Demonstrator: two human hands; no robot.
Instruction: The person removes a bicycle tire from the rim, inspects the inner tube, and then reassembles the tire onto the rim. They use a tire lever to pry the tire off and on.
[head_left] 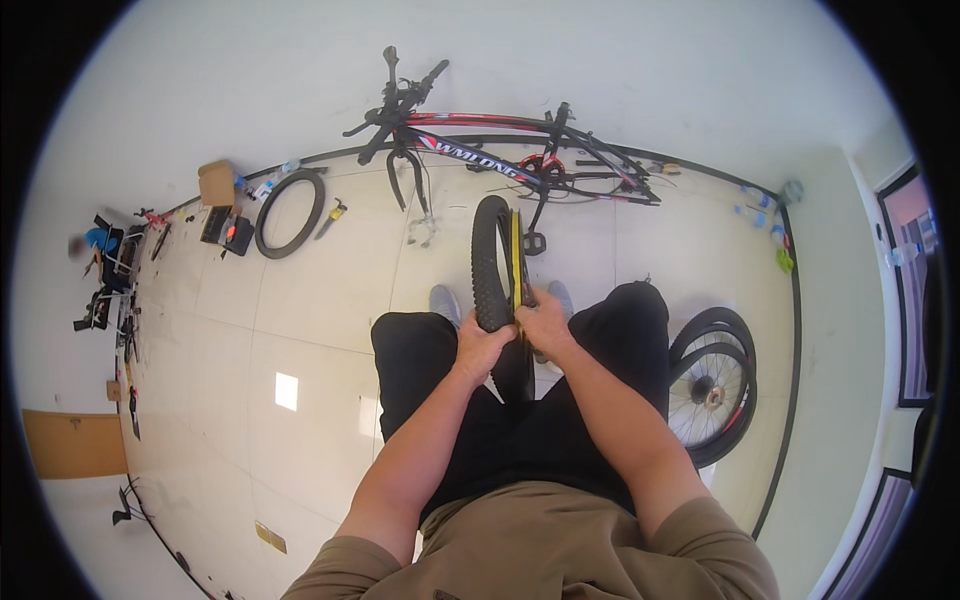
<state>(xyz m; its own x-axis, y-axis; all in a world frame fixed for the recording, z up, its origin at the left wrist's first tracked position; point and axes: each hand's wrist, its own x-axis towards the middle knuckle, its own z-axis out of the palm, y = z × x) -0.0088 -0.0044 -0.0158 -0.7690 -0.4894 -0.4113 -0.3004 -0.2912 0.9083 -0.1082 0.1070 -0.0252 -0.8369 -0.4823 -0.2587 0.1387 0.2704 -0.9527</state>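
Observation:
A bicycle wheel [497,262] with a knobby black tyre and a yellow rim strip stands upright between my knees. My left hand [482,345] grips the tyre's left side near its top. My right hand [545,322] is closed over the tyre edge and rim on the right side. Both thumbs press at the bead. I am seated in black trousers, my feet beside the wheel's lower part.
A black and red bicycle frame [510,150] without wheels leans on the far wall. A loose tyre [290,213], a cardboard box [216,183] and tools lie at the back left. Another wheel [712,390] rests by my right leg. Bottles [760,205] stand near the right corner.

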